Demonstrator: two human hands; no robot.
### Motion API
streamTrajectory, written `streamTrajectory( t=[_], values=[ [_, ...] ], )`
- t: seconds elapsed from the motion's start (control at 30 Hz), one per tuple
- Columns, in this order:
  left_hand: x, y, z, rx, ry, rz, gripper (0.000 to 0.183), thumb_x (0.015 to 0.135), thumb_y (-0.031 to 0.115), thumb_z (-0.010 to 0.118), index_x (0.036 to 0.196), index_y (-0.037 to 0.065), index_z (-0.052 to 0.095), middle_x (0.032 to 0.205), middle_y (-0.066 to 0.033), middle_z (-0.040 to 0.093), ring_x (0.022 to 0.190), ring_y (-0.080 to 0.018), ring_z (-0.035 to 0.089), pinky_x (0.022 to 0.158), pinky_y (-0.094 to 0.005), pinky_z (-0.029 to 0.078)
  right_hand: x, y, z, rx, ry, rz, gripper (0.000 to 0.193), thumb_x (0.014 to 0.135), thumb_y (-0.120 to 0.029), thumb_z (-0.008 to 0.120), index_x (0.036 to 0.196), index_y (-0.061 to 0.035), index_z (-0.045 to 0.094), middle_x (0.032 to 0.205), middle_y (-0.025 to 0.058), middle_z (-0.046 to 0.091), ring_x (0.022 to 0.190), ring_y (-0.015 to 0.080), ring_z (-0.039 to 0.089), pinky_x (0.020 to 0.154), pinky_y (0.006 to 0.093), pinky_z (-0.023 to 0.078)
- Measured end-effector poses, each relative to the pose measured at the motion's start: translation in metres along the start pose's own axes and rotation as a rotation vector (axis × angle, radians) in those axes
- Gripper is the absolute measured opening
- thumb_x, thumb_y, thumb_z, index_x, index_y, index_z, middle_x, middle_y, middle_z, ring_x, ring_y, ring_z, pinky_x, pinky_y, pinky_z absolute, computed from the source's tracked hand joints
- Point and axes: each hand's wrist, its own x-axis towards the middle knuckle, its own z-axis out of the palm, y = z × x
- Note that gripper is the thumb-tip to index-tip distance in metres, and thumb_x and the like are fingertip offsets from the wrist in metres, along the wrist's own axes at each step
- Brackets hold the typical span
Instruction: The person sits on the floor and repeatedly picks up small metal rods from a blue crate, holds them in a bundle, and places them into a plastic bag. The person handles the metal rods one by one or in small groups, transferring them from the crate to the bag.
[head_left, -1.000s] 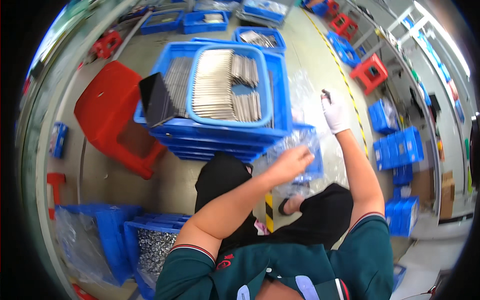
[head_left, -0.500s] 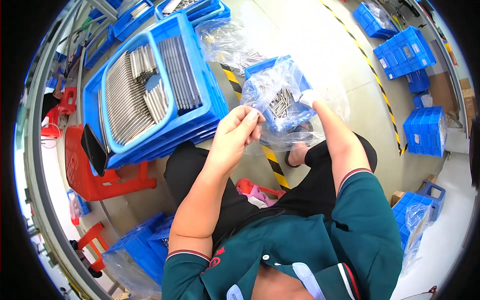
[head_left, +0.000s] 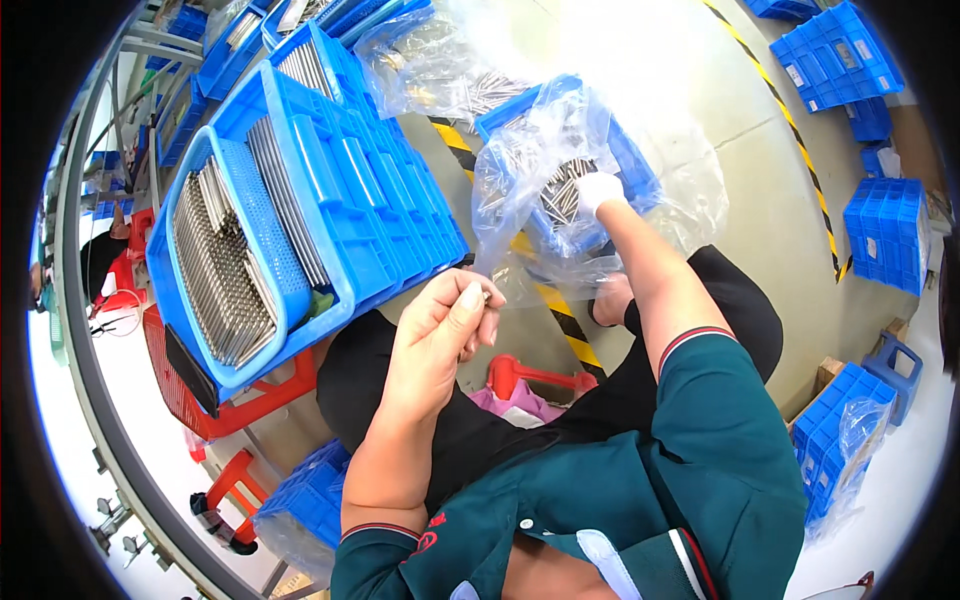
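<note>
My left hand (head_left: 447,325) is closed, its thumb pressed over the curled fingers. A small metal piece (head_left: 487,296) shows at the thumb tip; most of it is hidden. My right hand (head_left: 600,190), in a white glove, reaches into a blue bin (head_left: 638,165) lined with a clear plastic bag (head_left: 510,195). Its fingertips are at a heap of short metal rods (head_left: 562,195), and I cannot make out whether they grip any. To the left, upright metal rods (head_left: 222,270) stand packed in a light blue basket (head_left: 290,270).
The basket rests in a stacked blue crate (head_left: 360,215) beside a red stool (head_left: 180,390). Beyond the bin lie a plastic bag (head_left: 410,65) and loose rods (head_left: 492,92). Yellow-black tape (head_left: 567,325) crosses the floor. More blue crates (head_left: 840,55) stand at the right.
The view has shifted, and the crate stack and basket appear from a different angle. My right hand is over the rods in the bin. The left hand stays closed, with the metal piece showing.
</note>
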Motion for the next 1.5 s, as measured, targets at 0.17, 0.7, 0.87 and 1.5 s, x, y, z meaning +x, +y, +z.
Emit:
streamTrajectory(
  t=[0.17, 0.7, 0.87, 1.5],
  values=[
    [0.006, 0.001, 0.002, -0.015, -0.028, 0.009, 0.024, 0.096, 0.024, 0.049, 0.095, 0.002, 0.058, 0.070, 0.0006, 0.053, 0.063, -0.0047, 0.045, 0.056, -0.0190, 0.033, 0.012, -0.010, 0.021, -0.311, 0.127, -0.357, 0.019, 0.079, -0.012, 0.053, 0.087, -0.0074, 0.069, 0.091, 0.0113, 0.068, 0.091, 0.0249, 0.063, 0.077, 0.0381, 0.049],
    [0.023, 0.009, -0.005, 0.005, -0.039, -0.071, 0.024, 0.097, 0.021, 0.047, 0.097, -0.001, 0.056, 0.074, -0.0016, 0.052, 0.068, -0.0071, 0.047, 0.062, -0.0223, 0.038, 0.072, 0.012, 0.098, -0.515, 0.246, -0.592, 0.017, 0.083, -0.016, 0.054, 0.089, -0.0139, 0.070, 0.094, 0.0045, 0.068, 0.094, 0.0207, 0.062, 0.075, 0.0354, 0.045],
    [0.020, 0.010, -0.006, 0.009, -0.019, -0.067, 0.024, 0.098, 0.021, 0.047, 0.097, -0.001, 0.057, 0.074, -0.0010, 0.051, 0.068, -0.0067, 0.046, 0.062, -0.0218, 0.038, 0.053, 0.005, 0.053, -0.523, -0.031, -0.517, 0.019, 0.082, -0.012, 0.053, 0.088, -0.0109, 0.070, 0.086, 0.0113, 0.070, 0.084, 0.0262, 0.067, 0.070, 0.0380, 0.049],
    [0.005, 0.010, -0.003, 0.049, -0.019, -0.014, 0.026, 0.096, 0.024, 0.047, 0.093, 0.000, 0.057, 0.068, -0.0012, 0.047, 0.063, -0.0074, 0.040, 0.056, -0.0224, 0.030, 0.084, -0.005, 0.038, -0.306, -0.394, 0.155, 0.027, 0.080, -0.018, 0.058, 0.103, -0.0144, 0.071, 0.102, 0.0043, 0.069, 0.090, 0.0196, 0.067, 0.067, 0.0387, 0.053]
  ],
)
